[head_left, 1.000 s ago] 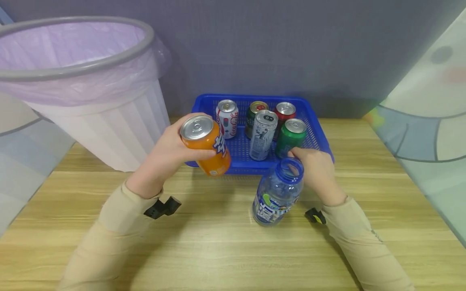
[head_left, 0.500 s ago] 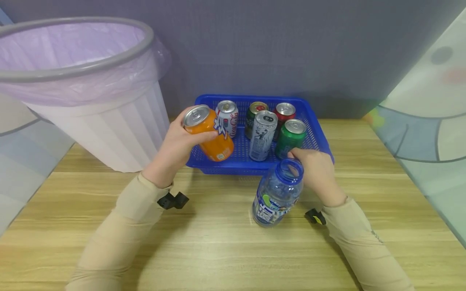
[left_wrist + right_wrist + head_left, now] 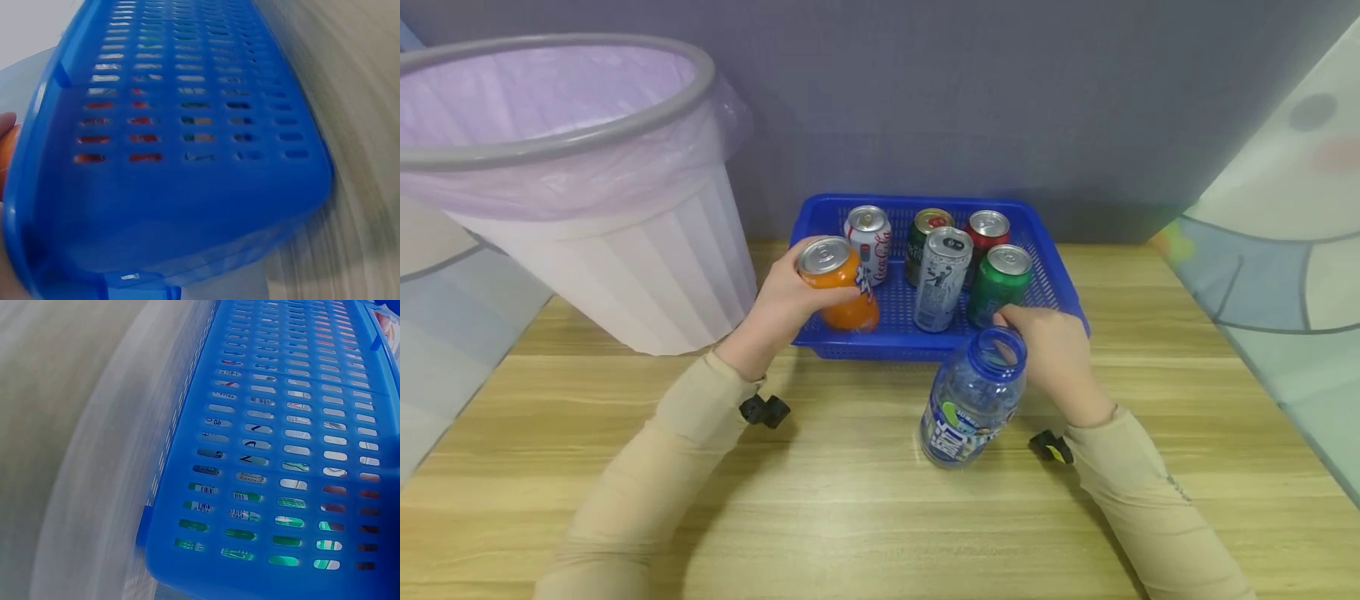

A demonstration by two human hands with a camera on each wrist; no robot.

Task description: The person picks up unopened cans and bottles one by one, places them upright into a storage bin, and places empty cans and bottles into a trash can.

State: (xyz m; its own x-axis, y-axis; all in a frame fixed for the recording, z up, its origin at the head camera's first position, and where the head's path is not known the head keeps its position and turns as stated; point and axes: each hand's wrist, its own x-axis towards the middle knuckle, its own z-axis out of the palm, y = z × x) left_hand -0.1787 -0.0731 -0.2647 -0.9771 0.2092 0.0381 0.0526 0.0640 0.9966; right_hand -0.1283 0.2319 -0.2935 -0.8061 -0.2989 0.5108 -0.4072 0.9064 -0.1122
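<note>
My left hand (image 3: 782,296) grips an orange soda can (image 3: 850,312), its thumb across the front, low at the left end of the blue basket (image 3: 895,340). The can overlaps a white Coca-Cola can (image 3: 871,242) behind it. My right hand (image 3: 1052,354) curls its fingers over the basket's front right rim, beside a green can (image 3: 1000,287); some of its fingertips are hidden. Through the slots in the right wrist view, parts of the green can (image 3: 286,540) show. In the left wrist view the basket wall (image 3: 175,206) hides most of the orange can (image 3: 6,156).
A silver can (image 3: 942,283), a dark can with a gold top (image 3: 917,250) and a red can (image 3: 988,227) stand in the basket. Before it stands a clear open jar (image 3: 966,408) with a blue neck. A tall lined bin (image 3: 655,267) stands left.
My left hand has carried the orange can rightward from in front of the basket, over its rim and down into its left end. My right hand stays where it was.
</note>
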